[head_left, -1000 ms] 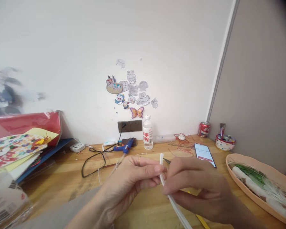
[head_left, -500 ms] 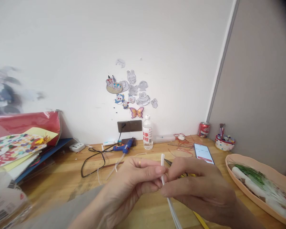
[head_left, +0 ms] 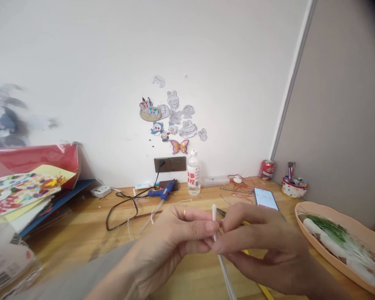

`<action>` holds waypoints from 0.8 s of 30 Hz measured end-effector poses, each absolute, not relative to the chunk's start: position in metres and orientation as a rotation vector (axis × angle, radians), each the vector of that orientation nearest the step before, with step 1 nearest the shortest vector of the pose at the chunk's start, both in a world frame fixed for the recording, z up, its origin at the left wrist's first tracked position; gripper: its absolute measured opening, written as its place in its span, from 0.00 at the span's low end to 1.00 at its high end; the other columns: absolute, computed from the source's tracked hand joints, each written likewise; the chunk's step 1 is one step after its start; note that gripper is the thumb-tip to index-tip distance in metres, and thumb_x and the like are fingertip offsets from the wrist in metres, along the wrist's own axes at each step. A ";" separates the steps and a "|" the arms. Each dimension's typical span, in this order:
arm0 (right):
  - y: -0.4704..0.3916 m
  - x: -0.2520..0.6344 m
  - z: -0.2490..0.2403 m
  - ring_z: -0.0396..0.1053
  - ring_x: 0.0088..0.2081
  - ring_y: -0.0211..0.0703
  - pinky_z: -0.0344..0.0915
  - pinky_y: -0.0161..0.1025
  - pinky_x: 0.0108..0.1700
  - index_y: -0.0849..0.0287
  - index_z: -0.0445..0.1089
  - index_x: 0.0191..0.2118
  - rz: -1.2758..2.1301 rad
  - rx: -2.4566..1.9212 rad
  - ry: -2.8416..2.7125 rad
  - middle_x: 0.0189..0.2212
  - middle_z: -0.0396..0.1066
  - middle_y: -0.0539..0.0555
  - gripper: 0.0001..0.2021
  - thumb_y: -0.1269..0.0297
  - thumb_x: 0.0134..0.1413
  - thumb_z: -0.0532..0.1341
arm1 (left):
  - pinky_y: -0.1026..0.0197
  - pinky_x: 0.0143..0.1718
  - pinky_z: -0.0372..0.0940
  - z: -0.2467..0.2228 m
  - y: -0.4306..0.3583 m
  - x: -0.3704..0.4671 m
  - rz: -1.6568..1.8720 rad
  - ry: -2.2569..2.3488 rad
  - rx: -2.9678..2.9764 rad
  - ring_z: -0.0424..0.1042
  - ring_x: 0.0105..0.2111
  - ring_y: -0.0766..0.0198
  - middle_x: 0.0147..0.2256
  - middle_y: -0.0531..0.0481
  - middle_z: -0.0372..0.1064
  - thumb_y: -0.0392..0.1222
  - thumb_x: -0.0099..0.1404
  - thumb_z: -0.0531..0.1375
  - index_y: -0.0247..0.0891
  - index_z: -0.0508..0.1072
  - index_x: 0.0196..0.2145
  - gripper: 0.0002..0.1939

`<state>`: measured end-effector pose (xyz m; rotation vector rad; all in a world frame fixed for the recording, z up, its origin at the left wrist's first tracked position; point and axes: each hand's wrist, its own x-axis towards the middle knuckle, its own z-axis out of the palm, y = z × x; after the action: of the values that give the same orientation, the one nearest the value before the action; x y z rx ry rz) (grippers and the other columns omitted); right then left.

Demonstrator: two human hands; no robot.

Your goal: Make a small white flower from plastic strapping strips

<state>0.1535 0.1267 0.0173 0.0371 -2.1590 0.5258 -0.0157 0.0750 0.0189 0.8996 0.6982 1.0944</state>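
Observation:
Several thin white strips (head_left: 226, 277) run together as a narrow bundle, upright at the top and trailing down toward me. My left hand (head_left: 183, 233), with a ring on one finger, pinches the bundle just below its top end. From the other side, my right hand (head_left: 259, 246) also closes its fingertips on the strips, slightly lower. The two hands nearly touch, and fingers cover part of the bundle. Behind my right hand lies a tool with a dark pointed tip (head_left: 221, 212) and a yellow handle (head_left: 265, 291), mostly hidden.
A water bottle (head_left: 193, 175) stands by the wall beside a blue glue gun (head_left: 163, 191) and its black cable. Farther right are a phone (head_left: 265, 199), a red can (head_left: 266, 170), a decorated pot (head_left: 293, 187) and a peach tray (head_left: 312, 246). Papers (head_left: 21, 191) pile up left.
Both hands keep their hold on the white strips. My right hand's fingers have shifted slightly, and the strips' lower end has swung a little left. The view has moved only slightly.

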 end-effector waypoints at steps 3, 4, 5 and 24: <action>0.127 0.154 0.015 0.66 0.30 0.33 0.65 0.30 0.31 0.63 0.72 0.35 0.415 0.042 -2.205 0.28 0.65 0.53 0.11 0.82 0.47 0.59 | 0.75 0.25 0.63 0.018 0.076 -0.016 1.092 0.708 0.914 0.67 0.22 0.76 0.22 0.52 0.71 0.31 0.55 0.62 0.29 0.77 0.25 0.04; 0.127 0.154 0.015 0.66 0.30 0.33 0.65 0.30 0.31 0.62 0.72 0.35 0.406 0.050 -2.210 0.29 0.65 0.53 0.10 0.81 0.48 0.59 | 0.75 0.24 0.63 0.018 0.076 -0.016 1.088 0.711 0.918 0.67 0.22 0.76 0.22 0.52 0.70 0.31 0.55 0.62 0.28 0.76 0.24 0.04; 0.127 0.154 0.015 0.66 0.29 0.33 0.65 0.29 0.31 0.62 0.72 0.35 0.413 0.055 -2.205 0.28 0.65 0.52 0.09 0.79 0.48 0.59 | 0.75 0.24 0.62 0.018 0.076 -0.016 1.083 0.711 0.926 0.66 0.22 0.76 0.21 0.52 0.70 0.31 0.55 0.61 0.28 0.76 0.24 0.05; 0.131 0.149 0.008 0.62 0.25 0.29 0.60 0.26 0.24 0.56 0.74 0.31 0.929 -0.008 -1.897 0.25 0.65 0.48 0.07 0.75 0.46 0.63 | 0.77 0.24 0.60 0.021 0.073 -0.014 1.101 0.725 0.900 0.65 0.21 0.78 0.20 0.55 0.69 0.29 0.53 0.62 0.31 0.77 0.23 0.04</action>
<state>0.1489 0.1307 0.0084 -0.0084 -1.8974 0.9292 -0.0144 0.0726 0.0213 0.9003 0.7250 1.1012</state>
